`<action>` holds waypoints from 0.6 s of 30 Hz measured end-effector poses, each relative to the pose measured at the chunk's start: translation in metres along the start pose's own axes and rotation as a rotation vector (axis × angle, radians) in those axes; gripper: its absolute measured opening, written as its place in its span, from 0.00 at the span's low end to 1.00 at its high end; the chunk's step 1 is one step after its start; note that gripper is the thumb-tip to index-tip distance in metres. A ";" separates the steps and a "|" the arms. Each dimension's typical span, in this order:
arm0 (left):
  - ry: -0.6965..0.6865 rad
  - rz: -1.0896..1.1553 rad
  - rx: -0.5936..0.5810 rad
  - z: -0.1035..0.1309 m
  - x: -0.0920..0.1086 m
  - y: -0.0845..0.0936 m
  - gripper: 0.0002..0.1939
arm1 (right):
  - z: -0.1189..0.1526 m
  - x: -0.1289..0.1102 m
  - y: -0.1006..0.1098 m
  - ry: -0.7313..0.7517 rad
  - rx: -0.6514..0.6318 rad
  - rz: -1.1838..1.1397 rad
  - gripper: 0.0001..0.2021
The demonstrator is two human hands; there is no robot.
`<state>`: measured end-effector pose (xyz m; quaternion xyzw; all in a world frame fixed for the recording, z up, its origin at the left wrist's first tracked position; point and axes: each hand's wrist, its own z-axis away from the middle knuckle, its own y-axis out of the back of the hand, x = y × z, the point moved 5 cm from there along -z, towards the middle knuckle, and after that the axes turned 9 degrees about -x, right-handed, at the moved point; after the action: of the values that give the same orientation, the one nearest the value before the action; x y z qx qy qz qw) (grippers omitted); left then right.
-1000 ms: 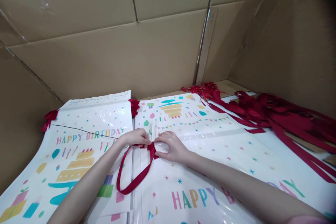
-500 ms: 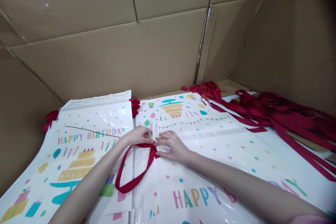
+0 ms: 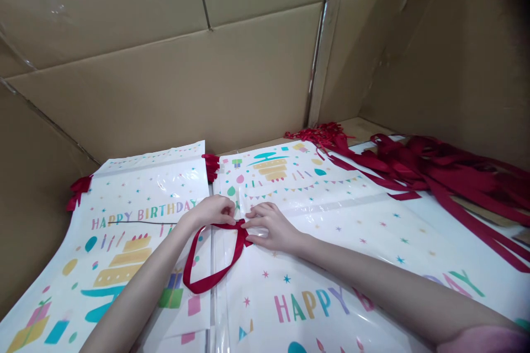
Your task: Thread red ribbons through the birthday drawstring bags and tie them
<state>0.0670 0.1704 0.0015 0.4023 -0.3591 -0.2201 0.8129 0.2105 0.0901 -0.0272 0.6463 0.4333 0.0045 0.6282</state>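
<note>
My left hand (image 3: 215, 211) is closed, its fingertips pinching near the top of a looped red ribbon (image 3: 203, 286). A thin dark wire-like strand (image 3: 141, 223) runs leftward from behind this hand; whether I hold it is hidden. Opposite it, my right hand (image 3: 269, 226) has thumb and fingers closed on the ribbon at the left edge of a glossy white birthday bag (image 3: 314, 265). The ribbon's short end shows beside the right thumb, and its loop hangs toward me over the gap between two stacks.
At left lies another stack of birthday bags (image 3: 120, 182), with red ribbon bunches (image 3: 78, 193) at its sides. Loose red ribbons (image 3: 418, 165) and a tangle of red cords (image 3: 321, 135) lie at back right. Cardboard walls (image 3: 174, 88) enclose the back and sides.
The dark strand's far end has swung down and slightly right across the left stack. Both hands stay at the ribbon with almost the same grip. The view has shifted slightly.
</note>
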 end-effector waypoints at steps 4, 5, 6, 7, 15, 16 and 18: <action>-0.032 0.054 -0.092 0.003 -0.003 -0.002 0.09 | 0.000 0.000 0.000 0.003 0.000 -0.003 0.13; -0.031 0.059 -0.093 0.002 -0.004 -0.002 0.08 | 0.000 0.000 0.000 0.006 0.001 -0.006 0.13; -0.026 0.059 -0.087 0.002 -0.003 -0.003 0.07 | 0.000 0.000 0.000 0.009 0.002 -0.010 0.13; -0.023 0.056 -0.078 0.001 -0.003 -0.003 0.07 | 0.000 0.000 0.000 0.012 0.003 -0.012 0.14; -0.069 0.059 0.021 -0.006 0.009 -0.009 0.05 | 0.000 0.001 -0.002 0.024 0.018 -0.010 0.16; -0.067 0.060 0.025 -0.006 0.009 -0.009 0.05 | 0.000 0.001 -0.002 0.023 0.017 -0.010 0.16; -0.058 0.060 0.012 -0.005 0.008 -0.007 0.06 | 0.000 0.001 -0.002 0.020 0.010 -0.008 0.16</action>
<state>0.0752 0.1636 -0.0027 0.3896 -0.3956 -0.2051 0.8060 0.2099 0.0906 -0.0290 0.6476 0.4419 0.0064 0.6207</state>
